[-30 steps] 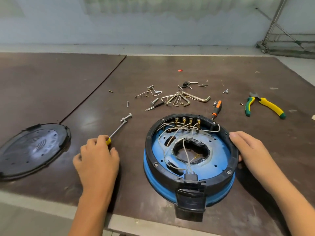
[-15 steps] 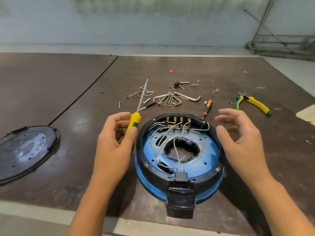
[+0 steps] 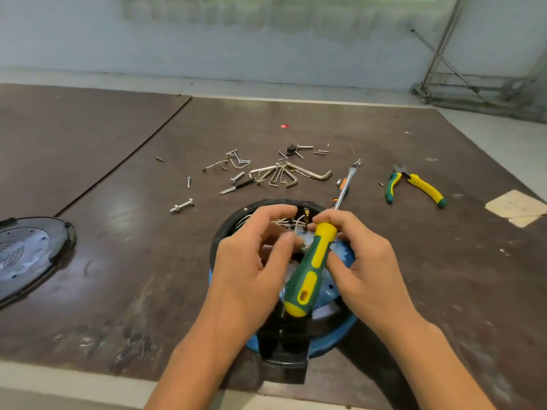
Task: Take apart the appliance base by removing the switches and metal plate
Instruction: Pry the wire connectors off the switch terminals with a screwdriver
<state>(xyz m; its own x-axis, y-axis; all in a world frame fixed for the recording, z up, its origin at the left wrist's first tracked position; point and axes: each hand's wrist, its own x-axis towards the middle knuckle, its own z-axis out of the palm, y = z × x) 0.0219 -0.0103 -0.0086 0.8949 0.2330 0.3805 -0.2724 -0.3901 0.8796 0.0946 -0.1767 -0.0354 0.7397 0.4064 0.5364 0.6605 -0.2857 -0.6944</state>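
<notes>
Screwdriver (image 3: 307, 276) clamped in right hand (image 3: 367, 261) fingers, left hand (image 3: 248, 267) grip unclear, appliance base (image 3: 344, 325) half-hidden

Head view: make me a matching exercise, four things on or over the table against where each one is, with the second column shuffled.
Things:
1 screwdriver
2 pliers
3 black round cover
4 hex keys

Places:
A at the far left edge of the table
B held up over the appliance base
C lying on the table, to the right of the base
D in a loose pile beyond the base

Pairs: 1-B, 2-C, 3-A, 4-D
</notes>
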